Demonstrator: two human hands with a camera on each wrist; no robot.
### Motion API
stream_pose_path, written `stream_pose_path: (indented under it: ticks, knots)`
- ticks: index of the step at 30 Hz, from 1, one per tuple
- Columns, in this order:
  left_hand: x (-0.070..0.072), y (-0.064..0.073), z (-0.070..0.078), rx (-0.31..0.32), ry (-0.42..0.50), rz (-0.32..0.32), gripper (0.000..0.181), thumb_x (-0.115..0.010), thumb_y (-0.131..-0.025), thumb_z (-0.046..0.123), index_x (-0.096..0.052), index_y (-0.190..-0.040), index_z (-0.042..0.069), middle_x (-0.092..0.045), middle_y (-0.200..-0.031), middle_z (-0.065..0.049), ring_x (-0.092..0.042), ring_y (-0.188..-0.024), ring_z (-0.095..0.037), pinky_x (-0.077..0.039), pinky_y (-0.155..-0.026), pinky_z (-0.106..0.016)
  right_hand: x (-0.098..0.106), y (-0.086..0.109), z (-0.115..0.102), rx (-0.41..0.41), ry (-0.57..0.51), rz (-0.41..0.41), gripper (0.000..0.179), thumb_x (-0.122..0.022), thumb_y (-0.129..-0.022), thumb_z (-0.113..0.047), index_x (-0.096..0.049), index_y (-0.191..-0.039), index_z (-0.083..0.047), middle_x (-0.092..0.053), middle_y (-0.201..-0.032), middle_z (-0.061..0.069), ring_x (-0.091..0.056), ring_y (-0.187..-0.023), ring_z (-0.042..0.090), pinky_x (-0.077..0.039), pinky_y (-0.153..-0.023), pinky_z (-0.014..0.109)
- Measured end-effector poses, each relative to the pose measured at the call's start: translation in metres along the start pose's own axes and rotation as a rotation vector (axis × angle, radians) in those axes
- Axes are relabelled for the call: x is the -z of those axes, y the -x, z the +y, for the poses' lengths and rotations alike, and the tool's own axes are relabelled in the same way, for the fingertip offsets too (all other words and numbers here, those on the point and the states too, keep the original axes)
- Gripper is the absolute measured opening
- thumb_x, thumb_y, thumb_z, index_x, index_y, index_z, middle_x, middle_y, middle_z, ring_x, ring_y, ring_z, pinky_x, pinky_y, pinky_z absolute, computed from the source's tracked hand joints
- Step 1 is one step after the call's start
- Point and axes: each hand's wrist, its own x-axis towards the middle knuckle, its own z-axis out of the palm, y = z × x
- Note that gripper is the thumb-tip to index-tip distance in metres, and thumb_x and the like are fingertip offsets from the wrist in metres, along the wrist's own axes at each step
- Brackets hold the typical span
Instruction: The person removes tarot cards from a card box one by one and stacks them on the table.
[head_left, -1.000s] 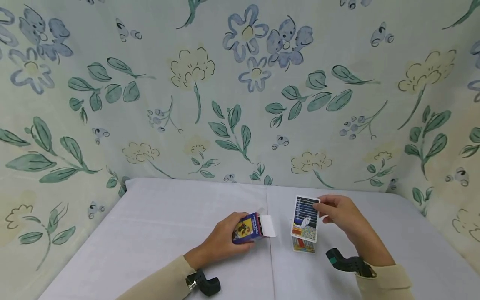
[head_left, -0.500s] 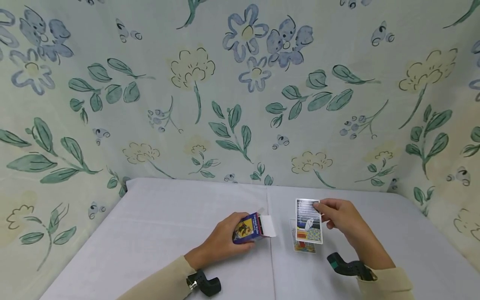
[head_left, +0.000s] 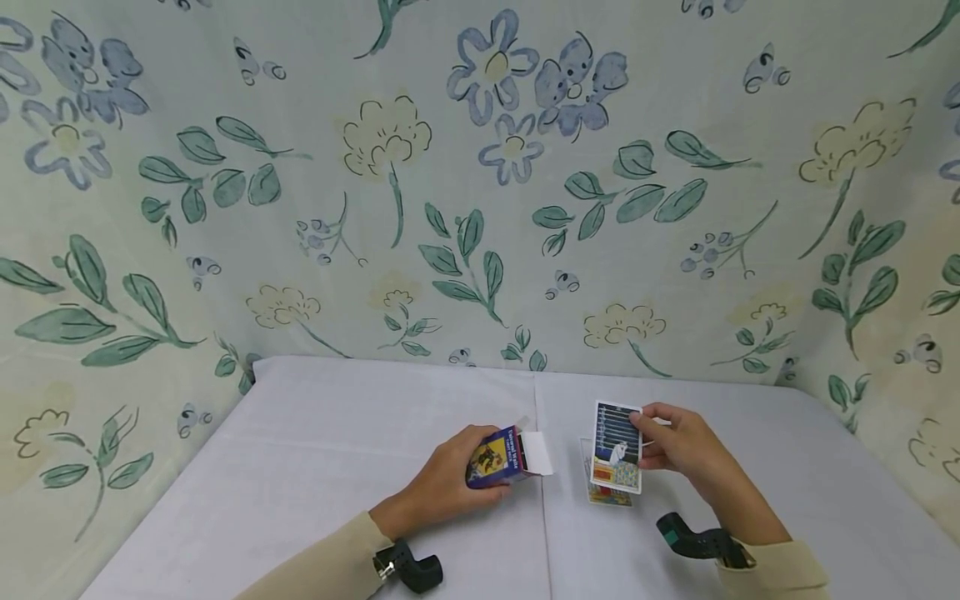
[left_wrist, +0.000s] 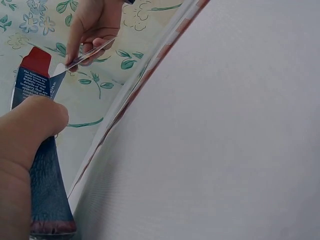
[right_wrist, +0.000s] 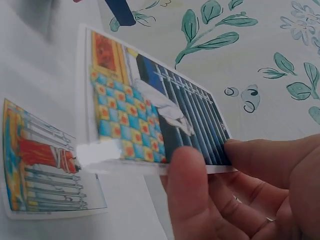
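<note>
A blue card box (head_left: pixel 492 460) with a yellow picture and its white flap standing out is gripped by my left hand (head_left: pixel 442 479), over the white cloth. In the left wrist view the thumb lies across the box (left_wrist: pixel 47 175), whose red end flap shows at the top. My right hand (head_left: pixel 686 442) pinches a tarot card (head_left: pixel 617 448) by its right edge, face up, with dark bars and a white figure. Beneath it, partly covered, another tarot card (head_left: pixel 609 498) lies on the table. In the right wrist view that lower card (right_wrist: pixel 45 165) shows a red-clad figure among swords.
The white tablecloth (head_left: pixel 337 442) has a fold line running front to back between the hands. Behind and at both sides hangs a floral curtain (head_left: pixel 390 275). Dark wrist cameras (head_left: pixel 416 573) sit on both wrists.
My right hand has moved slightly right and toward me with the card, which tilted and now overlaps more of the lower card. The left hand with the box has stayed in place.
</note>
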Motion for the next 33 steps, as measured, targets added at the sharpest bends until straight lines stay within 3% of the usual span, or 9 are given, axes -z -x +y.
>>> stream_pose_path:
  ticks: [10, 25, 33]
  knots:
    - [0.001, 0.0, 0.0, -0.003, -0.007, 0.002, 0.072, -0.074, -0.081, 0.047, -0.041, -0.139, 0.02, -0.054, -0.122, 0.006, -0.053, -0.1, -0.006, -0.048, -0.083, -0.024, 0.0, -0.003, 0.007, -0.027, 0.013, -0.038, 0.046, -0.07, -0.088, -0.012, -0.046, -0.121, 0.01, -0.068, -0.096, 0.018, -0.065, -0.072, 0.02, -0.056, -0.067, 0.03]
    - [0.002, 0.0, 0.0, -0.002, -0.014, 0.01, 0.072, -0.074, -0.081, 0.047, -0.041, -0.139, 0.02, -0.054, -0.122, 0.006, -0.053, -0.1, -0.006, -0.048, -0.084, -0.025, -0.005, -0.007, 0.015, -0.083, 0.056, 0.051, 0.046, -0.076, -0.084, -0.023, -0.058, -0.115, 0.005, -0.065, -0.098, 0.015, -0.062, -0.073, 0.019, -0.055, -0.066, 0.028]
    - [0.001, 0.0, 0.001, -0.001, -0.008, 0.007, 0.072, -0.075, -0.081, 0.043, -0.041, -0.139, 0.02, -0.054, -0.123, 0.006, -0.053, -0.101, -0.006, -0.048, -0.084, -0.025, -0.006, -0.009, 0.022, -0.111, 0.084, 0.061, 0.045, -0.079, -0.081, -0.027, -0.062, -0.11, 0.003, -0.067, -0.087, 0.009, -0.06, -0.07, 0.021, -0.053, -0.064, 0.028]
